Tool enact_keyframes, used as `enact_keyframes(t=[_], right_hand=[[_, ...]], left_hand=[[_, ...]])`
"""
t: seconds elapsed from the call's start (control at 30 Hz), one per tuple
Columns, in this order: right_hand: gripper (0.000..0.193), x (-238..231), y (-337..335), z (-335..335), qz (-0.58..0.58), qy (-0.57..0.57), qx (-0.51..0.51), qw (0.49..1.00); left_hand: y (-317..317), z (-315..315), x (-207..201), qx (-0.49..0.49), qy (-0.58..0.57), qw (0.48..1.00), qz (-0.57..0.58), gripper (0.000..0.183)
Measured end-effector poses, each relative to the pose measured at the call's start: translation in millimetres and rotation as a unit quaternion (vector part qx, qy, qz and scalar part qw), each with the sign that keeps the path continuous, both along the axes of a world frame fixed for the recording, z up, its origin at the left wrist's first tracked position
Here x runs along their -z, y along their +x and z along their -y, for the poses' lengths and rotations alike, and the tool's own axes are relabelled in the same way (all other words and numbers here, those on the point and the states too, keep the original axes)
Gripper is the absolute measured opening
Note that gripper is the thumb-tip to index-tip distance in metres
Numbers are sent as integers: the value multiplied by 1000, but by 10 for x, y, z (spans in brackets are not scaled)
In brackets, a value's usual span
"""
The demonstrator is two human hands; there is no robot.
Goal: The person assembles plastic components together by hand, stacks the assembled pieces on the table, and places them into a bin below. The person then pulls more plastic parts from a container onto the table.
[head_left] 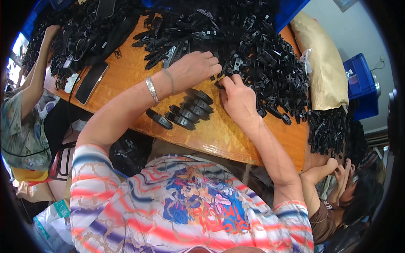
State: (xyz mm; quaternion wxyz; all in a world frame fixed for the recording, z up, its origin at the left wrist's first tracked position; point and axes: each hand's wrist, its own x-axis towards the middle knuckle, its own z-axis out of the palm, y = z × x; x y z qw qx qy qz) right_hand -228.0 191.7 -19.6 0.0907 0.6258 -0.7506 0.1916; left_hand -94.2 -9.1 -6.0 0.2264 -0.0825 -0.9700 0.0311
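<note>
My left hand [195, 71] reaches to the near edge of a heap of small black plastic parts [270, 63]. Its fingers curl downward, and whatever they hold is hidden beneath them. Close by on the right, my right hand [239, 100] pinches a small black plastic part [220, 84] between thumb and fingers. Below both hands, several black plastic pieces [195, 107] lie side by side in short rows on the wooden table [228, 137]. Another black piece [159, 119] rests at the left of these rows.
A dark phone [91, 83] lies at the table's left, beside another person's arm [40, 59] reaching into a second black heap. A tan sack [322, 63] and a blue crate [362, 86] stand at right. A co-worker's hands [339, 168] are at the lower right.
</note>
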Motion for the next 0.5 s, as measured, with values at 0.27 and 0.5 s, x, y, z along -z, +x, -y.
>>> enact_keyframes(t=[0.27,0.5], right_hand=[[20,-160,-59,-240,-5,59,-19,998],[16,-48,-126,-177,-48,9,-46,998]], left_hand=[[169,-273,6,-5,125,992,14,19],[148,-156,130,-46,219,974,25,17]])
